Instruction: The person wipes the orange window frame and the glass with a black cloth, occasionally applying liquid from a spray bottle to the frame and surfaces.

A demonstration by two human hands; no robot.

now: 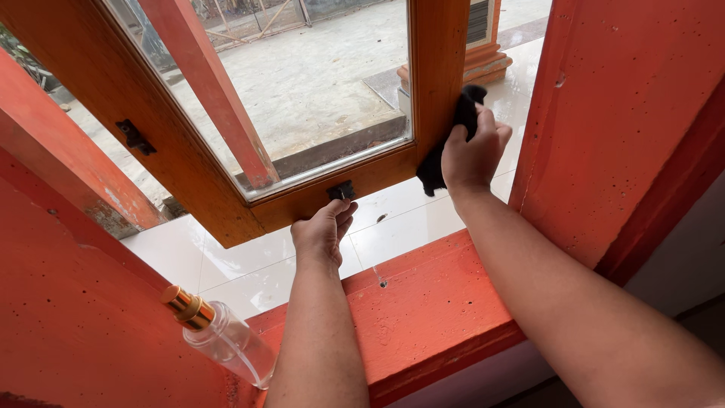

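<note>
— Status of the hands?
— The right hand (474, 155) is closed around a black cloth (447, 143), pressing it against the right stile of the wooden window sash (226, 211). The left hand (325, 230) grips the sash's bottom rail from below, just under a small black latch (340, 190).
— Surroundings?
— The sash stands swung outward over white floor tiles (226, 264). A clear bottle with a gold cap (215, 329) lies tilted on the orange sill (423, 302), beside the left forearm.
</note>
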